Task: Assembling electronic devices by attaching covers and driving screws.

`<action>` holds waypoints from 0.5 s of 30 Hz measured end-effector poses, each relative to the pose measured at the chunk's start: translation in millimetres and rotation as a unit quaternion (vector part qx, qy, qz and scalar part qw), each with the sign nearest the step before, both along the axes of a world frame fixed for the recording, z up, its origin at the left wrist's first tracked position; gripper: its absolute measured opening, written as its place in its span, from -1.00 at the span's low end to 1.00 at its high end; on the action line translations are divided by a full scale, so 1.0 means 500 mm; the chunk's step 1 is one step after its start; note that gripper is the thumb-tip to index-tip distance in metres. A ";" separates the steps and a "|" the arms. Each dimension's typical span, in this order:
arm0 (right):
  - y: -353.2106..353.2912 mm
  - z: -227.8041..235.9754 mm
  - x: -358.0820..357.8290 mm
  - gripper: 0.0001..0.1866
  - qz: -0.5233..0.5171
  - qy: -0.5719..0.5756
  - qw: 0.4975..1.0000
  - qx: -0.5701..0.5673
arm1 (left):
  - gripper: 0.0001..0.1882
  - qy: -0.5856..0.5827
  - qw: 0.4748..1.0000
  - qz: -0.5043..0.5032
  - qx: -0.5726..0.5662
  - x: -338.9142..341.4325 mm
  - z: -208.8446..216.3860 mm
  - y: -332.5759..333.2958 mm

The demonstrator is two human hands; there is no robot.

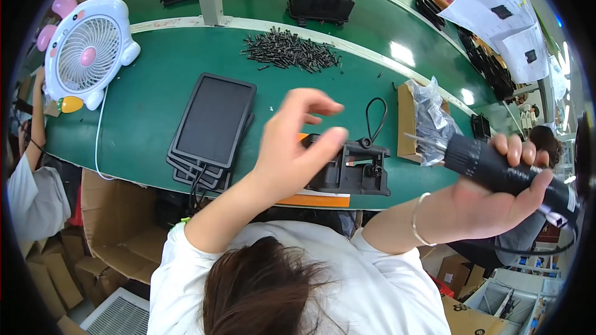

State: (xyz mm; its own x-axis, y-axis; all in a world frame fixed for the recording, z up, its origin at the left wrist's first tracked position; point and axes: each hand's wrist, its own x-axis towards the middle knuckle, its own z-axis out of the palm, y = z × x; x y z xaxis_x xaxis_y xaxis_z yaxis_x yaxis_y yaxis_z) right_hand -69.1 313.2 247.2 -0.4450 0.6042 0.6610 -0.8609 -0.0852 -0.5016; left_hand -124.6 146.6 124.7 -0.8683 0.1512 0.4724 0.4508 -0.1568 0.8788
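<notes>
My right hand point(503, 192) is wrapped round a black electric screwdriver point(481, 160), raised at the right with its thin bit pointing left. A cable runs from the tool's rear end. My left hand point(301, 139) hovers over the bench with fingers apart and nothing visible in it. Below and beside it lies a black plastic housing point(357, 170) with a loop of cord at its top; the hand hides its left part. To the left of that hand is a stack of flat black panels point(214, 121) with dark faces, cables trailing from their near end.
A pile of black screw-like parts point(288, 49) lies at the far side of the green bench point(149, 111). An open carton point(406, 121) with clear plastic bags stands right. A white fan point(93, 49) stands left. Beyond the ledge sits a black device point(320, 3). Other people are at both sides.
</notes>
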 end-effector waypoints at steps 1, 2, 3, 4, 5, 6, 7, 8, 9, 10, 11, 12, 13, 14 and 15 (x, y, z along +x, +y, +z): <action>0.028 -0.012 0.010 -0.74 -0.023 -0.022 0.999 0.008 | -0.70 0.039 0.999 0.032 0.017 0.013 -0.022 -0.025; 0.052 -0.030 0.017 -0.75 -0.047 -0.043 0.998 0.013 | -0.69 0.086 0.993 0.028 0.082 0.029 -0.034 -0.043; 0.074 -0.060 0.014 -0.74 -0.093 -0.100 0.989 0.049 | -0.65 0.144 0.988 0.012 0.058 0.043 -0.056 -0.061; 0.090 -0.089 0.006 -0.72 -0.139 -0.156 0.974 0.084 | -0.60 0.202 0.979 -0.005 0.035 0.055 -0.077 -0.070; 0.090 -0.109 0.001 -0.64 -0.175 -0.204 0.958 0.095 | -0.57 0.214 0.977 0.015 0.007 0.075 -0.088 -0.054; 0.101 -0.135 0.003 -0.57 -0.162 -0.245 0.949 0.117 | -0.53 0.225 0.974 0.031 -0.022 0.091 -0.094 -0.034; 0.107 -0.150 0.004 -0.55 -0.155 -0.268 0.943 0.122 | -0.52 0.190 0.979 0.035 -0.060 0.097 -0.098 -0.017; 0.104 -0.163 0.002 -0.53 -0.147 -0.289 0.938 0.123 | -0.54 -0.011 0.998 -0.043 -0.036 0.108 -0.118 -0.006; 0.114 -0.178 0.003 -0.48 -0.183 -0.266 0.936 0.143 | -0.58 -0.027 0.996 -0.046 -0.067 0.097 -0.131 -0.002; 0.121 -0.187 0.013 -0.48 -0.187 -0.260 0.938 0.134 | -0.62 -0.042 0.993 -0.048 -0.097 0.087 -0.134 -0.001; 0.125 -0.199 0.025 -0.47 -0.306 -0.226 0.904 0.195 | -0.66 0.012 0.997 -0.017 -0.075 0.083 -0.131 0.000; 0.137 -0.210 0.041 -0.46 -0.424 -0.188 0.850 0.251 | -0.71 0.068 0.996 0.009 -0.049 0.077 -0.110 0.009; 0.147 -0.234 0.059 -0.57 -0.411 -0.169 0.860 0.250 | -0.73 0.182 0.977 0.049 -0.102 0.085 -0.075 -0.004; 0.136 -0.223 0.074 -0.67 -0.310 -0.276 0.867 0.275 | -0.74 0.230 0.970 -0.030 -0.078 0.069 -0.029 -0.014; 0.113 -0.211 0.089 -0.73 -0.198 -0.379 0.854 0.296 | -0.74 0.255 0.959 -0.115 -0.037 0.068 0.002 -0.008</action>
State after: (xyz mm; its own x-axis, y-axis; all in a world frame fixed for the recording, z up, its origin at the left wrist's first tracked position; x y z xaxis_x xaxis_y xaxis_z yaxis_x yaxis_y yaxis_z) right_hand -24.7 369.7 141.5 -0.7190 0.4665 0.5153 -0.1714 0.5995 -0.7818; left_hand -90.8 142.8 125.8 -0.4670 0.3609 0.8073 0.7859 -0.2491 0.5659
